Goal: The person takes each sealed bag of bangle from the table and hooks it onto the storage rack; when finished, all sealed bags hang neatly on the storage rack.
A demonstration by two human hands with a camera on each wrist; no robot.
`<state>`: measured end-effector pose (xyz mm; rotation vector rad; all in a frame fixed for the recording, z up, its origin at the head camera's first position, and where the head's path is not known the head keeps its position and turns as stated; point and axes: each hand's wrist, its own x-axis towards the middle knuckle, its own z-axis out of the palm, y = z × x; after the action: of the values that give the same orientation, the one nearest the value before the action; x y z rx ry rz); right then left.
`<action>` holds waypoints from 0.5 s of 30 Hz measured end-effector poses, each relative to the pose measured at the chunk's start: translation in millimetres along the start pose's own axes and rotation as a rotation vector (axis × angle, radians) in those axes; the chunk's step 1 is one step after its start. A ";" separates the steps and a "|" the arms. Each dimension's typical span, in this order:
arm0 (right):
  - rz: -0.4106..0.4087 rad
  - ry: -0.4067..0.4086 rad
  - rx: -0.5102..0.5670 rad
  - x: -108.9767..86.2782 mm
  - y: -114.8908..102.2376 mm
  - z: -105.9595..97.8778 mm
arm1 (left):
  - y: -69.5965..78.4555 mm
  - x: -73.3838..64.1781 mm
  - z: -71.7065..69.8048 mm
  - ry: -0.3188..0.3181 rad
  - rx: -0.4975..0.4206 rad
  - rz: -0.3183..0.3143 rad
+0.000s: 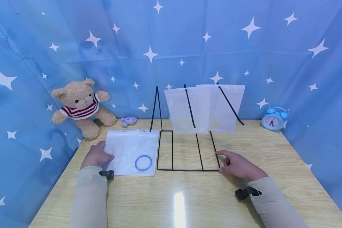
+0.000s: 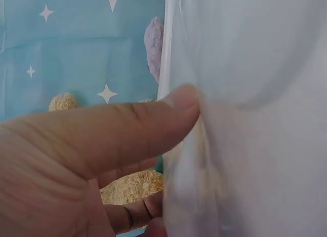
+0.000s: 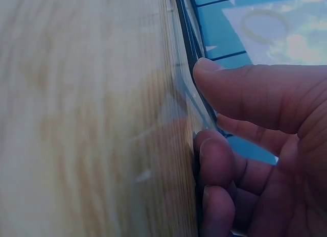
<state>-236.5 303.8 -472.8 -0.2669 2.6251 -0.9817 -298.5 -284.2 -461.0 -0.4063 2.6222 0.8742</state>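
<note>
My left hand (image 1: 96, 155) pinches the left edge of a translucent plastic bag (image 2: 265, 160), thumb over the front and the other fingers behind. A faint whitish ring (image 1: 122, 162) shows inside that bag. Overlapping its right side lies a second plastic bag (image 1: 148, 142) with a blue ring (image 1: 143, 163) in it. My right hand (image 1: 236, 163) holds the right front corner of a black wire rack (image 1: 185, 170), thumb and index finger against the bar. From the rack's prongs hang two plastic bags (image 1: 176, 104), side by side and overlapping, with yellow-green rings (image 1: 213, 122) near their bottoms.
A teddy bear (image 1: 81, 110) in a striped top sits at the back left, beside a small purple toy (image 1: 128, 121). At the back right stands a blue alarm clock (image 1: 272, 120). The rack's left prong (image 1: 155, 107) bears no bag. A blue star-patterned curtain (image 1: 171, 38) surrounds the wooden table (image 1: 148, 202).
</note>
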 end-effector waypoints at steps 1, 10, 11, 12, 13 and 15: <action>0.000 0.000 0.000 0.0 0.1 -0.1 | 1.0 -0.6 -0.4 -0.001 0.005 0.001; 0.009 0.000 0.009 0.2 0.0 -0.2 | 4.6 -2.5 -0.3 -0.024 -0.036 -0.019; 0.005 -0.001 0.009 0.2 0.1 -0.2 | 4.9 -2.0 -0.4 -0.022 -0.042 -0.014; 0.006 0.000 0.010 0.3 0.1 -0.1 | 4.9 -1.3 -0.7 -0.018 -0.043 -0.004; 0.000 -0.002 0.007 0.4 0.3 0.0 | 5.1 -0.7 -0.8 -0.013 -0.045 0.006; -0.005 -0.003 0.006 0.5 0.3 0.3 | 5.8 -0.4 -1.4 -0.003 -0.036 0.043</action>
<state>-236.9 303.7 -473.4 -0.2734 2.6198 -0.9903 -300.6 -280.5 -456.7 -0.3591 2.6243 0.9362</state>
